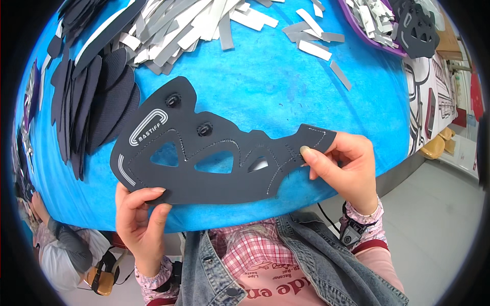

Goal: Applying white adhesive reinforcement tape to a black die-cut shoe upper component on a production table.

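Note:
A flat, dark grey shoe upper piece [199, 188] is spread out between my hands above the blue-covered table. It has three cut-out openings, light stitching, two black lace loops and pale printed lines. My left hand [140, 219] is closed at its lower left edge, the index finger lying over the front and the other fingers partly behind. The narrow right end is pinched in my right hand [349, 166], thumb on the front, with the fingertips behind hidden.
Blue sheeting [286, 92] covers the table. A heap of white and grey strips [194, 25] lies at the far side, with stacked dark pieces [97, 97] at the left. A purple basket [357, 30] of strips stands far right. Another person's arm [71, 245] shows lower left.

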Available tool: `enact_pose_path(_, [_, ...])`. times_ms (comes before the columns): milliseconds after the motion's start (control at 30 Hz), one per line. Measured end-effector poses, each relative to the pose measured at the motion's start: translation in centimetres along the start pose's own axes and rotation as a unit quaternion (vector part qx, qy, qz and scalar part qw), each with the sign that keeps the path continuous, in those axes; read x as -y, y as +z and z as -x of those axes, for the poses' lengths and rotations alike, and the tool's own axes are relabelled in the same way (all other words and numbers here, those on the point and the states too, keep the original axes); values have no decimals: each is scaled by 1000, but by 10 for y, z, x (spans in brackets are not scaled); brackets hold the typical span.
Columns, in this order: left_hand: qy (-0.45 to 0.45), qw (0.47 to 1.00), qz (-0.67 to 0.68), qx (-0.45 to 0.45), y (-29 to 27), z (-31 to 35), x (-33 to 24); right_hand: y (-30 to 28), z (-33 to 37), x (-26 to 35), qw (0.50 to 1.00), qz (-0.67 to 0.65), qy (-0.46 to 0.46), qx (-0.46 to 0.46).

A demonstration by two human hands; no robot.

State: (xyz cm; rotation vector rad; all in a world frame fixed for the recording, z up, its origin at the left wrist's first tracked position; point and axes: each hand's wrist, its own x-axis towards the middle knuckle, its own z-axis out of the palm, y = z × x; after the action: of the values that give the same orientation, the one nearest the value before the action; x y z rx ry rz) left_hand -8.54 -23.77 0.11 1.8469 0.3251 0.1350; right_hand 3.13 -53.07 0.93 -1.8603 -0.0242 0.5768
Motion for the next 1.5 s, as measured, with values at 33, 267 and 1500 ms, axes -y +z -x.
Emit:
enact_pose_path(33, [-11, 1000, 5, -3, -2, 0, 1, 0, 0, 0, 1000, 9, -12, 5])
enact_pose_path(267, [98, 984, -146, -16, -2, 0, 6, 1, -1, 3, 999, 32, -4, 14])
enact_pose_path(1500, [104, 977, -187, -15, 0, -7, 11, 9, -4, 7, 995, 83, -46, -13])
